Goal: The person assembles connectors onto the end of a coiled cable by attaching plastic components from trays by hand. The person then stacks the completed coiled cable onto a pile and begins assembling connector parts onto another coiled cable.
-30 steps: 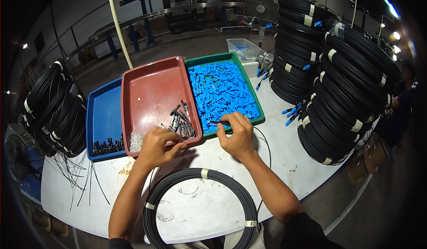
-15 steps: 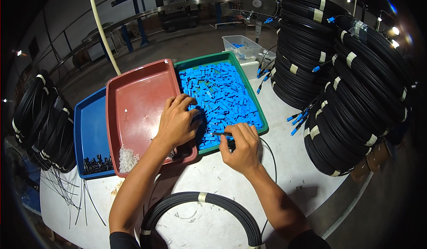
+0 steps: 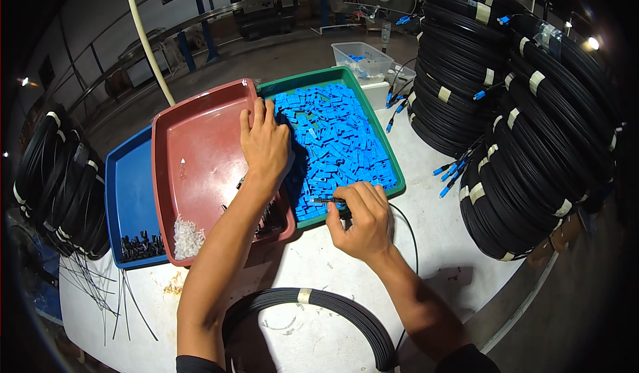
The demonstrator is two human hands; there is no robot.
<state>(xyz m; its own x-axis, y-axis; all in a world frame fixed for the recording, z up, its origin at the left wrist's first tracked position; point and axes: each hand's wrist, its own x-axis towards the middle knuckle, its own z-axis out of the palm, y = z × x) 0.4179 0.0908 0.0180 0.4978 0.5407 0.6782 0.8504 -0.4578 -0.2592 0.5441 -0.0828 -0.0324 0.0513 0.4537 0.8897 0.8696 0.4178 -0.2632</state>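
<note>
My right hand point(image 3: 363, 216) pinches a slim black cable connector point(image 3: 326, 200) between thumb and fingers, its pale tip pointing left over the near edge of the green tray point(image 3: 368, 103). The black cable runs from behind that hand down toward the coil point(image 3: 333, 298) near me. My left hand point(image 3: 267, 140) is open, its fingers stretched away from me over the right rim of the red tray point(image 3: 200, 123). No object shows in its fingers. Just right of it, many small blue plastic connector housings point(image 3: 339, 140) fill the green tray.
Small clear pieces point(image 3: 189, 238) and dark parts lie in the red tray. A blue tray point(image 3: 130, 180) with black parts point(image 3: 141, 245) sits left of it. Tall stacks of coiled black cable point(image 3: 452, 73) stand right, more coils point(image 3: 56, 180) left. A clear bin point(image 3: 363, 60) is behind.
My left hand has moved away from me along the red tray's right side, and its curled fingers have straightened. My right hand still holds the connector, whose pale tip shows more plainly now.
</note>
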